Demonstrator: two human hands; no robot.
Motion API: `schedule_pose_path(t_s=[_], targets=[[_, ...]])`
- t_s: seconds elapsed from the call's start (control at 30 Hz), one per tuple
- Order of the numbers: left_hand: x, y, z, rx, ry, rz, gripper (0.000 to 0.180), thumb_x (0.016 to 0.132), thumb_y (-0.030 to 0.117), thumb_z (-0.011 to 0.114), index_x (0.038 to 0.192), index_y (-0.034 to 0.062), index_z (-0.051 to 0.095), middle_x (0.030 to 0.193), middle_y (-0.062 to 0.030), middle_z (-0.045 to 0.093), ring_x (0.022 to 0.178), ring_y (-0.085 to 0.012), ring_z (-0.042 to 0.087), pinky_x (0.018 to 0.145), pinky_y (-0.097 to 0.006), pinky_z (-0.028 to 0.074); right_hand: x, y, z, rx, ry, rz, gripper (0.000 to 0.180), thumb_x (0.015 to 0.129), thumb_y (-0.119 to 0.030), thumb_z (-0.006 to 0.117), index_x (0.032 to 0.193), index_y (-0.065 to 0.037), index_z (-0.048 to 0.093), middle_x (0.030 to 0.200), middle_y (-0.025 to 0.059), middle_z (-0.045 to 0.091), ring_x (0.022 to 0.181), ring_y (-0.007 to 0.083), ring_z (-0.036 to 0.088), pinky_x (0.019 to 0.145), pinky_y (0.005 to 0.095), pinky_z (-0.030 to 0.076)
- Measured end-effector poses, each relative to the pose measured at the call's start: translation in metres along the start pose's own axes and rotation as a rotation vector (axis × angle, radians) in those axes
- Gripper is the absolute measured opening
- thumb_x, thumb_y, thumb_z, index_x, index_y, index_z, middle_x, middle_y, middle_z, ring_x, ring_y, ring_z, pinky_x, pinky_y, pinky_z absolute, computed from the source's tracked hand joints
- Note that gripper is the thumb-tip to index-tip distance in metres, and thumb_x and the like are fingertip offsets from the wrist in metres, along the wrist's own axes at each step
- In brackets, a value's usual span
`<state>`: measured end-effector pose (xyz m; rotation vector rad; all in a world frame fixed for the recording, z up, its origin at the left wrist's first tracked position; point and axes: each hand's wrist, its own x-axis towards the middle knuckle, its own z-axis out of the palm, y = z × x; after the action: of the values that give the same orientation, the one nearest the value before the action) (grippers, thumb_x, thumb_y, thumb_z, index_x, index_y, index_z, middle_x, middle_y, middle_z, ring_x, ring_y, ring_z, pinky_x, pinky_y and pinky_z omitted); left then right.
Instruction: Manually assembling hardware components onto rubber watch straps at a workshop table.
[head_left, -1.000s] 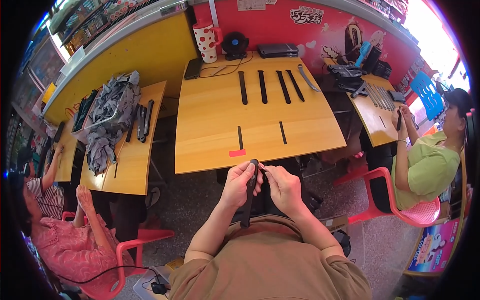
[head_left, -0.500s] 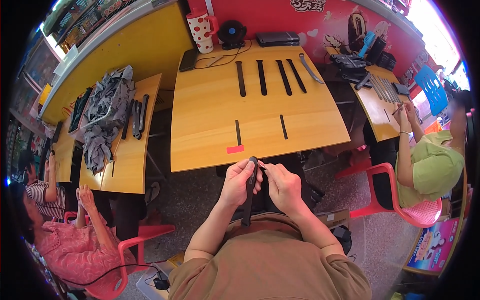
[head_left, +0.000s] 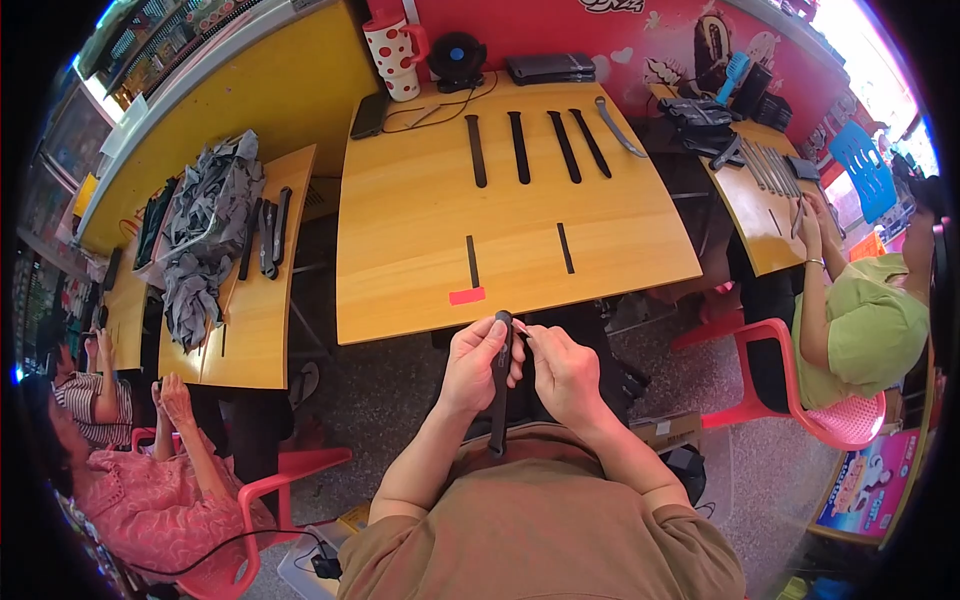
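Over my lap, my left hand grips the upper part of a long black strap that hangs down toward my brown shirt. My right hand pinches the same strap at its top end, fingers pressed against the left hand's. Both hands sit just below the near edge of a yellow wooden table. On that table lie several black straps in a row at the back, two short black strips nearer me, and a small red tag.
A polka-dot mug, a black fan, a phone and a black case stand at the table's far edge. A pile of grey straps lies on the left table. Seated people on red chairs work at left and right.
The view has shifted slightly so the table sits higher in frame. My hands stay together on the strap with only small finger movement.
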<state>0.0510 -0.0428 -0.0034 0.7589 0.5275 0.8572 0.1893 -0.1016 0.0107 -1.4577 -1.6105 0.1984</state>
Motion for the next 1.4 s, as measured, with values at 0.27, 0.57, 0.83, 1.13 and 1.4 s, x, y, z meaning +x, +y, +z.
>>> schedule_pose_path(t_s=[0.27, 0.57, 0.83, 1.13, 1.4], targets=[[-0.001, -0.002, -0.002, 0.027, 0.010, 0.008, 0.026, 0.103, 0.022, 0.046, 0.103, 0.0008, 0.062, 0.074, -0.0046, 0.062, 0.054, -0.0104, 0.058, 0.047, -0.021, 0.046, 0.000, -0.002, -0.002, -0.104, -0.029, -0.047, 0.024, 0.077, 0.003, 0.063, 0.100, -0.005, 0.061, 0.074, 0.0101, 0.056, 0.062, 0.0271, 0.063, 0.052, 0.0364, 0.048], [-0.005, -0.010, -0.006, 0.310, 0.050, 0.120, 0.023, 0.103, 0.019, 0.047, 0.099, 0.0010, 0.061, 0.072, -0.0034, 0.061, 0.053, -0.0070, 0.055, 0.045, -0.019, 0.043, -0.003, 0.006, 0.002, -0.243, -0.016, -0.191, 0.035, 0.067, 0.001, 0.063, 0.101, -0.001, 0.060, 0.074, 0.0088, 0.055, 0.064, 0.0240, 0.063, 0.051, 0.0345, 0.049], [-0.005, 0.024, -0.013, 0.766, -0.109, 0.035, 0.019, 0.098, 0.012, 0.055, 0.085, 0.0008, 0.062, 0.060, -0.0026, 0.060, 0.050, -0.0074, 0.053, 0.043, -0.023, 0.040, 0.025, 0.027, -0.024, -0.371, -0.174, -0.551, 0.033, 0.070, -0.009, 0.063, 0.101, 0.004, 0.063, 0.070, 0.0055, 0.053, 0.058, 0.0168, 0.057, 0.045, 0.0282, 0.044], [0.003, 0.050, -0.015, 1.224, -0.379, 0.206, 0.021, 0.088, 0.005, 0.062, 0.071, -0.0014, 0.051, 0.056, -0.0152, 0.056, 0.052, -0.0294, 0.059, 0.050, -0.036, 0.045, 0.045, 0.024, -0.040, -0.467, -0.359, -0.836, 0.015, 0.069, -0.015, 0.061, 0.079, -0.004, 0.058, 0.066, 0.0030, 0.046, 0.055, 0.0141, 0.053, 0.045, 0.0258, 0.042], [0.002, 0.036, -0.019, 1.519, -0.451, 0.266, 0.018, 0.082, 0.007, 0.066, 0.074, -0.0014, 0.052, 0.066, -0.0217, 0.060, 0.066, -0.0401, 0.062, 0.055, -0.042, 0.049, 0.034, 0.017, -0.037, -0.625, -0.448, -0.835, 0.015, 0.068, -0.016, 0.060, 0.076, -0.004, 0.059, 0.065, 0.0024, 0.047, 0.056, 0.0142, 0.054, 0.043, 0.0259, 0.039]])
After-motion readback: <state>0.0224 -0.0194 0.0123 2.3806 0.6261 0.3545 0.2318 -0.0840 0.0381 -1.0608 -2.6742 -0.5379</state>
